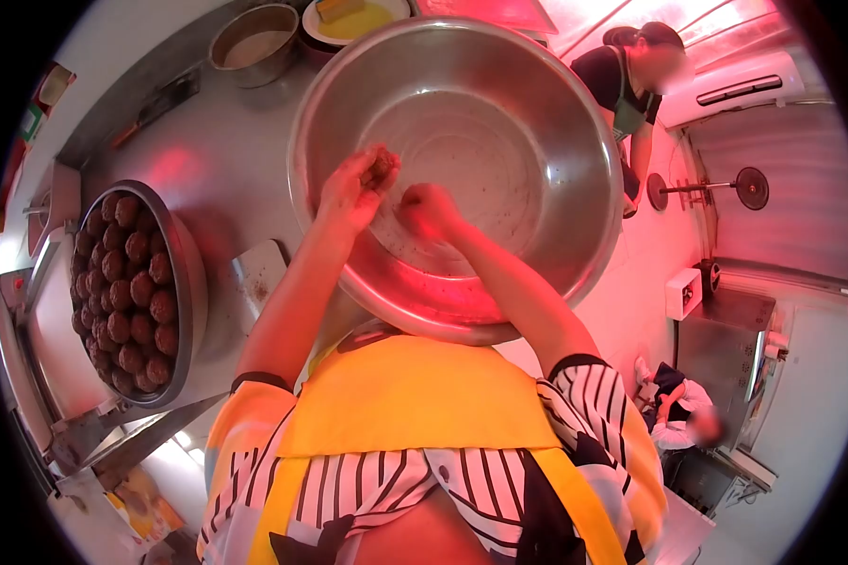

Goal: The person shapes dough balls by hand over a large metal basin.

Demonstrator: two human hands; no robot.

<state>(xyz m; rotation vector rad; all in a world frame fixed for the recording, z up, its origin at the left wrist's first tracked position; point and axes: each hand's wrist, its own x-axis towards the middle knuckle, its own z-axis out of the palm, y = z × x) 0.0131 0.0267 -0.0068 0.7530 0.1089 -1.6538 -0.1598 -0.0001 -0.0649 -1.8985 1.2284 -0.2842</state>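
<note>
My left hand (351, 191) is over the left part of a large steel basin (528, 85), its fingers curled round a small reddish-brown lump (380, 168). Beside it, further right and a little lower, my right hand (426, 209) is closed and slightly blurred; what it holds, if anything, cannot be made out. Small dark bits are scattered on the basin's floor. A metal bowl (190, 273) at the left holds several round reddish-brown balls (120, 296), stacked in a heap.
A cleaver (165, 104) lies on the metal table (198, 151) at the upper left. Behind stand a round pan (252, 45) and a bowl of yellow liquid (356, 24). A white board (262, 278) lies left of the basin. Two people are at the right.
</note>
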